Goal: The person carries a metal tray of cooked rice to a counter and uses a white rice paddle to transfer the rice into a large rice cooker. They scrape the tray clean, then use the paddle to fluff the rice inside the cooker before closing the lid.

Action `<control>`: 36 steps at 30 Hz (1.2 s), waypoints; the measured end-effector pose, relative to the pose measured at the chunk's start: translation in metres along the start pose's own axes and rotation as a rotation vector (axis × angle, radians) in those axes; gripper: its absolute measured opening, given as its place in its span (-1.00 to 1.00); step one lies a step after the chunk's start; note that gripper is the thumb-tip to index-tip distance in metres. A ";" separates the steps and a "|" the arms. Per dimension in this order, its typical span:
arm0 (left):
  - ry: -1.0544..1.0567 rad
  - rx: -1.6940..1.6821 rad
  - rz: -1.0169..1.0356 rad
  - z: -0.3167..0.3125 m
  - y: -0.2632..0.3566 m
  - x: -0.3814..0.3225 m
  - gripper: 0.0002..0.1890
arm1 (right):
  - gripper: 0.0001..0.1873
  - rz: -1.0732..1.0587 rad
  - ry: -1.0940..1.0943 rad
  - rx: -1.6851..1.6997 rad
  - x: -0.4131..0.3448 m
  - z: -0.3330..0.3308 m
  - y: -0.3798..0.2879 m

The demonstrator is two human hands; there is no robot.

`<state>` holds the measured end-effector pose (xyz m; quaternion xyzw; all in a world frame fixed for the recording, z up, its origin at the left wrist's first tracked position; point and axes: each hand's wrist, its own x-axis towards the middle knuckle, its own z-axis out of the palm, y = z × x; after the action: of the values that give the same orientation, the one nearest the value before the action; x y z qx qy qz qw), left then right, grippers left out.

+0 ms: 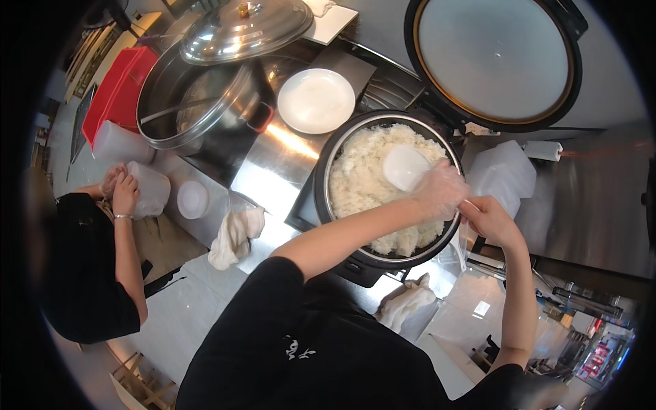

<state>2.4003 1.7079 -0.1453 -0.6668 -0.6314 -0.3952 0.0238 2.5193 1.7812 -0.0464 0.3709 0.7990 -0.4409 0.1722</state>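
Observation:
A large round cooker (320,192) holds cooked white rice (359,169). On the rice lies the blade of a white rice paddle (406,167). My left hand (442,190), in a clear plastic glove, is over the rice beside the paddle; its fingers partly hide the paddle's handle, so the grip cannot be told. At the cooker's right rim, my right hand (487,218) looks bare. Its thumb and finger are pinched together against the left hand's fingers; what lies between them is hidden.
The cooker's raised lid (494,56), a white plate (316,101), a steel pot (154,102) with a tilted lid (246,31), cloths (236,238) and clear plastic containers (499,177) stand around. At left, a co-worker's hands (123,189) hold a translucent container (151,189).

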 end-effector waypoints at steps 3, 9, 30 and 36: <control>0.026 0.107 -0.098 -0.026 -0.013 -0.019 -0.78 | -0.57 -0.069 -0.090 -0.087 0.027 0.006 -0.021; 0.033 0.075 -0.187 -0.026 -0.058 -0.026 -0.66 | -0.54 -0.024 -0.126 -0.205 0.086 0.013 -0.039; -0.911 -0.095 0.572 0.059 0.054 -0.030 -0.83 | -0.61 0.534 -0.141 1.480 -0.079 0.132 0.108; -1.041 -0.182 0.655 0.002 0.076 -0.080 -0.81 | -0.61 0.362 -0.212 1.744 -0.124 0.213 0.071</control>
<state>2.4755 1.6279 -0.1558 -0.9304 -0.2866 -0.0426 -0.2244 2.6437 1.5738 -0.1305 0.4475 0.0893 -0.8893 -0.0312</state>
